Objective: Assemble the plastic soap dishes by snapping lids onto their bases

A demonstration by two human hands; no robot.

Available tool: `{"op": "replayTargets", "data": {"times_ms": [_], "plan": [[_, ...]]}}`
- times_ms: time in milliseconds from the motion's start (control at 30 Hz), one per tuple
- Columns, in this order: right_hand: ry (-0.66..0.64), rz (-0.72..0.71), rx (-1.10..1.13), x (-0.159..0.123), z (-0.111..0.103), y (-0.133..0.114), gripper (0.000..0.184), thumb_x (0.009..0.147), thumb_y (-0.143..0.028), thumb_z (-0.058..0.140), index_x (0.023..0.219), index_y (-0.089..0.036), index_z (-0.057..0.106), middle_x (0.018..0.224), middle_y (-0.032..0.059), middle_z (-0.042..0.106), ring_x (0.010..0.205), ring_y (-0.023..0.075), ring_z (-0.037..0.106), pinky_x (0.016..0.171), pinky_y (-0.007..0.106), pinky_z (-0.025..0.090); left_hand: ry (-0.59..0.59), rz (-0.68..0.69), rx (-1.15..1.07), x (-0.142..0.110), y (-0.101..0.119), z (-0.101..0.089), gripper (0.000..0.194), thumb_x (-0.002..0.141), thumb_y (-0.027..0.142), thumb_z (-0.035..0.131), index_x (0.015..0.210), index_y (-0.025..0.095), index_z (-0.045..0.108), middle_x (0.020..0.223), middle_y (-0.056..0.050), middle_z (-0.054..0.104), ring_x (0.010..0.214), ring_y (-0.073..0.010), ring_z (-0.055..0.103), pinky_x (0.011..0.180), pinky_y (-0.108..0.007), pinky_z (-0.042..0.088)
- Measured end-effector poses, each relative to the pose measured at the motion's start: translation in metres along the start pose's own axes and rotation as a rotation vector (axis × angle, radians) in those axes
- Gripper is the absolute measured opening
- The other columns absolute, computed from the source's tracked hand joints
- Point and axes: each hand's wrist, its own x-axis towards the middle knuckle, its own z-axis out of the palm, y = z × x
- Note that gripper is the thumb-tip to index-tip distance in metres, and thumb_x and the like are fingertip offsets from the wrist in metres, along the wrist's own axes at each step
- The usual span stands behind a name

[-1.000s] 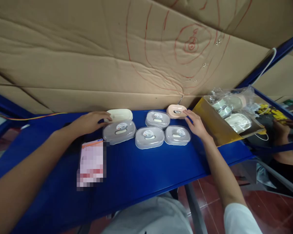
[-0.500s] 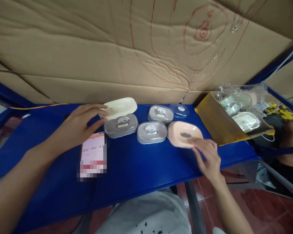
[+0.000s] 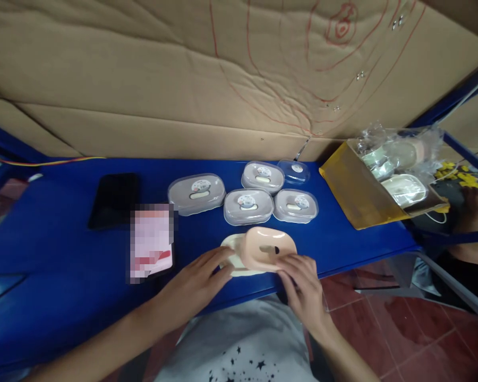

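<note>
My left hand point(image 3: 199, 278) holds a cream oval tray point(image 3: 231, 258) near the front edge of the blue table point(image 3: 67, 260). My right hand point(image 3: 302, 284) grips a peach oval tray point(image 3: 269, 249) that sits tilted over the cream one. Both hands have fingers curled on the trays' rims. Behind them stand several grey lidded boxes point(image 3: 248, 206), each with a round sticker, and a small clear lid point(image 3: 295, 170) at the back.
A phone with a pixelated screen point(image 3: 150, 241) and a dark phone point(image 3: 113, 200) lie at the left. An open yellow box point(image 3: 362, 193) with plastic-wrapped trays stands at the right. A cardboard wall point(image 3: 183, 79) rises behind. Another person's hand point(image 3: 472, 207) shows at far right.
Both hands pulled back from the rear of the table to its front edge, bringing the cream tray and the peach tray together. The dark phone at the left is now uncovered.
</note>
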Motion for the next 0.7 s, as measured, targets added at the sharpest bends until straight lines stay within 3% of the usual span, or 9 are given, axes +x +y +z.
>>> {"op": "replayTargets", "data": {"times_ms": [133, 233, 333, 500, 600, 700], "plan": [[-0.066, -0.138, -0.071, 0.01, 0.008, -0.014, 0.036, 0.108, -0.008, 0.057, 0.138, -0.025, 0.069, 0.124, 0.0037, 0.081, 0.117, 0.0228, 0.073, 0.101, 0.044, 0.046, 0.061, -0.07, 0.147, 0.001, -0.001, -0.006, 0.028, 0.115, 0.028, 0.044, 0.122, 0.014, 0.067, 0.123, -0.019, 0.07, 0.117, -0.0348, 0.073, 0.096, -0.052, 0.067], [-0.064, -0.204, -0.091, 0.014, 0.016, -0.02, 0.037, 0.108, -0.009, 0.057, 0.14, -0.024, 0.068, 0.125, 0.004, 0.082, 0.118, 0.0227, 0.073, 0.105, 0.044, 0.045, 0.109, -0.111, 0.177, 0.004, -0.005, -0.01, 0.038, 0.114, 0.037, 0.05, 0.143, 0.014, 0.06, 0.145, -0.025, 0.061, 0.134, -0.0396, 0.066, 0.105, -0.055, 0.063], [-0.118, -0.244, -0.108, 0.016, 0.02, -0.019, 0.039, 0.109, -0.014, 0.059, 0.146, -0.026, 0.065, 0.128, 0.0044, 0.082, 0.122, 0.0237, 0.073, 0.11, 0.047, 0.045, 0.042, -0.069, 0.112, 0.007, -0.012, -0.01, 0.042, 0.114, 0.034, 0.048, 0.154, 0.02, 0.054, 0.166, -0.025, 0.047, 0.15, -0.041, 0.054, 0.112, -0.057, 0.06], [-0.219, -0.254, -0.132, 0.013, 0.023, -0.012, 0.043, 0.108, -0.01, 0.056, 0.147, -0.027, 0.063, 0.133, 0.0036, 0.08, 0.132, 0.0236, 0.07, 0.118, 0.049, 0.043, -0.031, -0.027, 0.028, 0.003, -0.018, -0.006, 0.054, 0.112, 0.035, 0.057, 0.163, 0.021, 0.046, 0.174, -0.021, 0.04, 0.159, -0.0389, 0.045, 0.12, -0.056, 0.055], [-0.272, -0.286, -0.128, 0.011, 0.022, -0.013, 0.047, 0.107, -0.006, 0.051, 0.15, -0.023, 0.061, 0.139, 0.0043, 0.078, 0.139, 0.0226, 0.066, 0.123, 0.049, 0.041, -0.036, -0.034, 0.018, -0.001, -0.017, -0.005, 0.058, 0.111, 0.04, 0.058, 0.164, 0.021, 0.044, 0.176, -0.021, 0.038, 0.158, -0.0381, 0.047, 0.12, -0.055, 0.055], [-0.285, -0.337, -0.117, 0.022, 0.006, -0.005, 0.043, 0.11, -0.014, 0.054, 0.151, -0.025, 0.06, 0.139, 0.0032, 0.078, 0.139, 0.022, 0.066, 0.126, 0.049, 0.04, -0.04, -0.042, 0.048, -0.002, -0.017, -0.004, 0.049, 0.114, 0.037, 0.053, 0.159, 0.019, 0.049, 0.173, -0.022, 0.041, 0.152, -0.0367, 0.055, 0.115, -0.051, 0.059]]}}
